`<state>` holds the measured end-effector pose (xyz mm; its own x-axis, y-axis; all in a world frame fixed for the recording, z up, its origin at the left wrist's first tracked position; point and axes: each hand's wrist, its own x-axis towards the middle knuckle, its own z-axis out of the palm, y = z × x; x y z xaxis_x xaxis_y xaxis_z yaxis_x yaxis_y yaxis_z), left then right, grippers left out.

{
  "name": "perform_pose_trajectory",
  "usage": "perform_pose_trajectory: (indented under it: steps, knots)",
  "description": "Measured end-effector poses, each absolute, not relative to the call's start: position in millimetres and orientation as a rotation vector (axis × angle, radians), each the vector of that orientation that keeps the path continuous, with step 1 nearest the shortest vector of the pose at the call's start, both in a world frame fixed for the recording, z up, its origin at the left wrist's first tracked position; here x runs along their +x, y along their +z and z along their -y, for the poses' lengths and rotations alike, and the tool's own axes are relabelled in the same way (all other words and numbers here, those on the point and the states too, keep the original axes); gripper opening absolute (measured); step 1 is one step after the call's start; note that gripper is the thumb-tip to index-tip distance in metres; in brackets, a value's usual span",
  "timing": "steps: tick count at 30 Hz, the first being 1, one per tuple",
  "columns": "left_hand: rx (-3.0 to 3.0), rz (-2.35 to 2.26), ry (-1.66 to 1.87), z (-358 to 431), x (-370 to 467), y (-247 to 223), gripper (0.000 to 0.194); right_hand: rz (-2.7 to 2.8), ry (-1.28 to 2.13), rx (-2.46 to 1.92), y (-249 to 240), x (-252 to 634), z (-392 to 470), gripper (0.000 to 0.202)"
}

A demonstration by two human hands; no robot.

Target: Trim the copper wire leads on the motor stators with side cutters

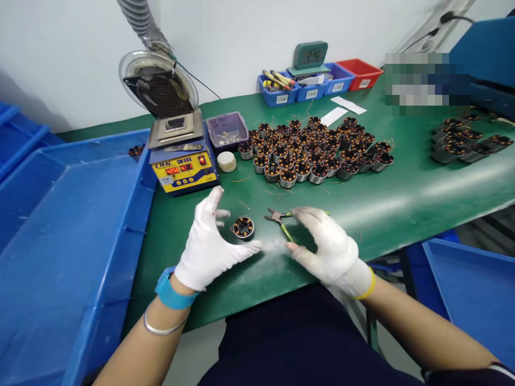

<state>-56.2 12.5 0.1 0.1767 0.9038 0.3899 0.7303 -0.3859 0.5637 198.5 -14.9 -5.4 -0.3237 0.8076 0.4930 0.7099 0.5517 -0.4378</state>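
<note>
In a white glove, my left hand (211,241) is spread with thumb and fingers apart around a single motor stator (243,228), which stands on the green table. I see no clear contact between them. My right hand (325,244), also gloved, has a pair of side cutters (277,216) between thumb and fingers. Their green handles are apart and the jaws point left towards the stator. Behind my hands stands a dense group of stators (301,153) with copper windings and metal rings.
A solder pot (183,166) with a lit display stands back left, beside a purple tray (227,131) and a round white tin (226,161). Blue bins (279,96) and a clock (310,55) line the wall. A large blue tray (68,214) is left. More stators (450,153) stand right.
</note>
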Motion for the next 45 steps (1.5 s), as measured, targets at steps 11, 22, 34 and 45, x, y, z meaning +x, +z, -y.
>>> perform_pose_trajectory:
  steps: [11,22,34,45]
  knots:
    - [1.875,-1.684,0.745,-22.9,-44.1,-13.5,0.101,2.318,0.807,-1.400,11.4,121.9,-62.0,0.019]
    - [2.012,-1.687,0.835,-18.6,-45.5,-12.1,0.098,2.327,0.823,-1.324,10.9,135.0,-67.6,0.020]
    - [1.941,-1.629,0.879,-16.2,-45.4,-11.2,0.103,2.096,1.182,-1.096,9.8,142.1,-63.8,0.013]
    - [1.741,-1.707,0.780,-17.8,-45.3,-5.9,0.108,2.699,0.414,-1.406,20.2,144.3,-70.8,0.016]
